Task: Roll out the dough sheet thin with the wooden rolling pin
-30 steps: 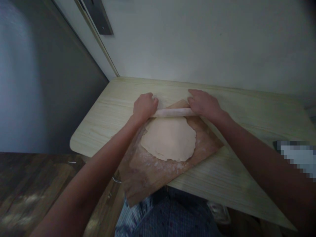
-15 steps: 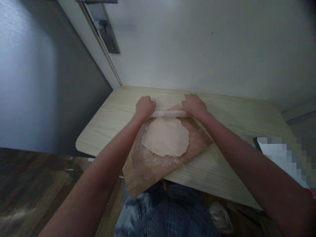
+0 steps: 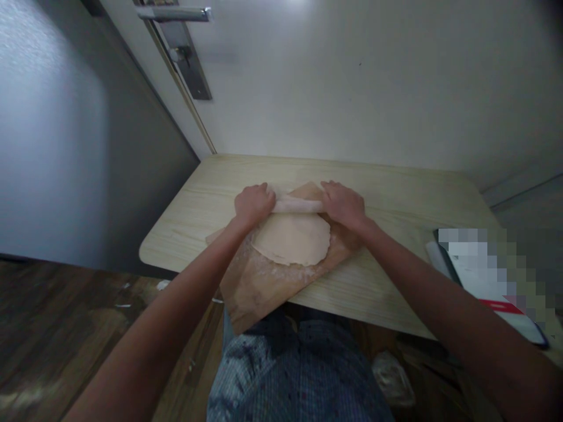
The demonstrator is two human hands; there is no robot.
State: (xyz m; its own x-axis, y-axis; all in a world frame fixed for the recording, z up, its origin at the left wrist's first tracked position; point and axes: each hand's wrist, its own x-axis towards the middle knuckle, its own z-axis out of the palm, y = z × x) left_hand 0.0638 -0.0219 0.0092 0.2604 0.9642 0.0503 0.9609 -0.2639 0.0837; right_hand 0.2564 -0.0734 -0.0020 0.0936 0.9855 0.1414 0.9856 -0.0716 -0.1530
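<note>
A pale rolling pin (image 3: 299, 205) lies crosswise over the far edge of a flat, roughly round sheet of dough (image 3: 292, 239). My left hand (image 3: 255, 203) is closed round the pin's left end, and my right hand (image 3: 343, 202) grips the right end. Both ends of the pin are hidden by the hands. Beneath the dough is a brown sheet of paper (image 3: 246, 299) dusted with flour, turned at an angle, with one corner hanging over the table's near edge.
The light wood table (image 3: 185, 214) stands against a white door with a metal handle (image 3: 176, 14). To the right lies a flat dark-edged item (image 3: 505, 305), partly blurred out, with a red stripe. A pale container (image 3: 393, 378) sits below the table.
The rolling pin has gone from just beyond the dough's far edge onto it, both hands moving with it. The camera view has shifted slightly, showing more of the item at right.
</note>
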